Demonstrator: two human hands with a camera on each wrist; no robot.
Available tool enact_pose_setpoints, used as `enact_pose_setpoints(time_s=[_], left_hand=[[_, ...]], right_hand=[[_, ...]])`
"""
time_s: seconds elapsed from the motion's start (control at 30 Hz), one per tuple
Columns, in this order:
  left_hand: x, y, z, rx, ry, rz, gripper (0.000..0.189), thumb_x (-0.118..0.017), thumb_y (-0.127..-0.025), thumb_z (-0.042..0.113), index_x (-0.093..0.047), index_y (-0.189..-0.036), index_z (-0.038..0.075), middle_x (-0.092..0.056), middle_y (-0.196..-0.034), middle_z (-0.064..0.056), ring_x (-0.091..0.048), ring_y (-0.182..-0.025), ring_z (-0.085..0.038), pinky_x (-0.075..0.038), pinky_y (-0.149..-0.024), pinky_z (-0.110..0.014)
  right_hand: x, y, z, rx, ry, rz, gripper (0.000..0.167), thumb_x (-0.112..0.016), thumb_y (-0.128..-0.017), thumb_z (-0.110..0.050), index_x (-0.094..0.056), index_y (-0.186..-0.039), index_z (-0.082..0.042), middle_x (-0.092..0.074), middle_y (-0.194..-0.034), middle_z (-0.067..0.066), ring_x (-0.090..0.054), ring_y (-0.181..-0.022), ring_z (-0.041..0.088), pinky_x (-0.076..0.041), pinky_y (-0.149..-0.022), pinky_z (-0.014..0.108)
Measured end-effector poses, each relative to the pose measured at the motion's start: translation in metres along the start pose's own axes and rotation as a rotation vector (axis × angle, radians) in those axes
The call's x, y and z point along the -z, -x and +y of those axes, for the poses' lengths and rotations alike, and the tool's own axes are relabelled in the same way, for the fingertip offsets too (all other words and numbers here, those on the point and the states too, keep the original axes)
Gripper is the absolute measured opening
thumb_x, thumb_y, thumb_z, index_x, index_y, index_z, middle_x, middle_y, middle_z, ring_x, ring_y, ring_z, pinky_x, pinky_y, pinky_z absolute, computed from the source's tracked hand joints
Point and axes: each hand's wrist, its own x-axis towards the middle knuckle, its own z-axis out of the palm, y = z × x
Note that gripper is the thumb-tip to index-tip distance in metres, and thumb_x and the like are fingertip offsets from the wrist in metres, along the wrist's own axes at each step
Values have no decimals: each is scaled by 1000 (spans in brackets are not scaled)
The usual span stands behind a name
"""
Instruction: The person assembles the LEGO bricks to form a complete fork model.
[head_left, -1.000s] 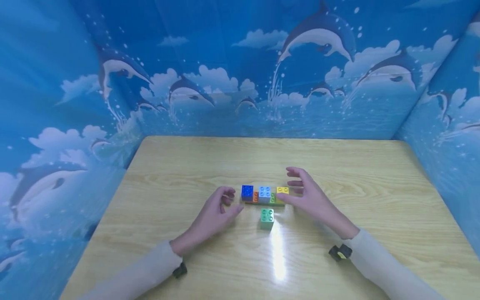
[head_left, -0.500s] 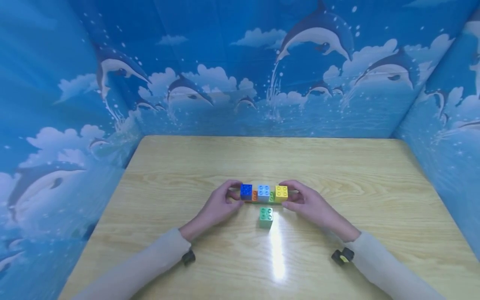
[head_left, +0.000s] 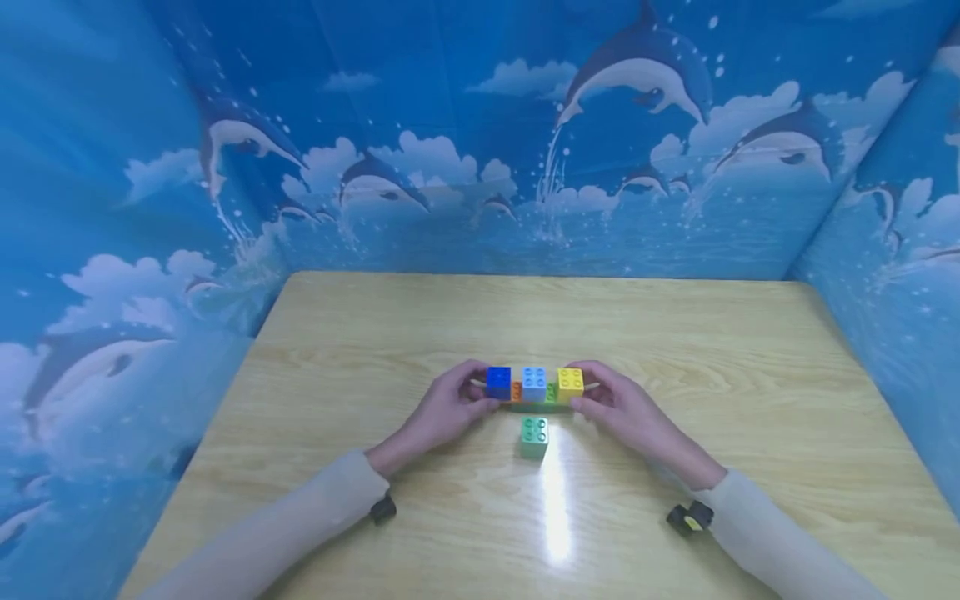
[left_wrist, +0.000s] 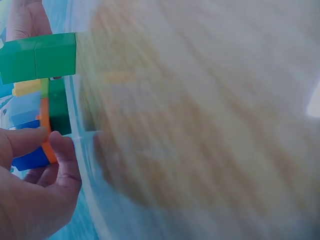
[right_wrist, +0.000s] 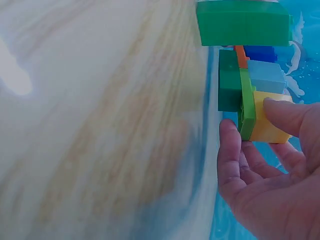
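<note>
A row of joined toy building bricks spans the space between both hands. On top sit a dark blue brick (head_left: 498, 382), a light blue brick (head_left: 534, 383) and a yellow brick (head_left: 570, 383). Under them run a flat orange brick (left_wrist: 46, 120) and a flat lime brick (right_wrist: 246, 107), with a dark green brick (right_wrist: 229, 82) at the bottom, close over the table. My left hand (head_left: 450, 407) pinches the dark blue end between thumb and fingers. At the yellow end my right hand (head_left: 618, 406) grips likewise, its thumb on the yellow brick.
A separate green block (head_left: 534, 439), two joined bricks in the wrist views, stands upright on the wooden table (head_left: 360, 325) just in front of the row. Blue dolphin-print curtains (head_left: 450, 125) enclose the table at the back and sides.
Both hands have come in from the sides and taken hold of the brick row's ends. Since half a second ago the row has shifted slightly right. The green block stays put.
</note>
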Motion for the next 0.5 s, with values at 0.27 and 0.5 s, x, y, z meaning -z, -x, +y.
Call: enact_pose_setpoints(time_s=[0.27, 0.5], left_hand=[[5, 6, 13, -64, -6, 15, 48, -82, -97, 6, -65, -142, 9, -71, -116, -2, -69, -97, -19, -62, -82, -32], [13, 11, 36, -182, 0, 19, 56, -80, -98, 1, -59, -150, 8, -70, -120, -4, -67, -104, -20, -61, -85, -35]], right_hand=[[6, 9, -16, 66, 104, 60, 51, -73, -107, -22, -56, -154, -11, -68, -134, 14, -69, -115, 28, -60, -95, 41], [12, 18, -35, 118, 159, 114, 49, -73, -108, -24, -57, -153, -13, -72, -126, 8, -69, -110, 23, -61, -92, 41]])
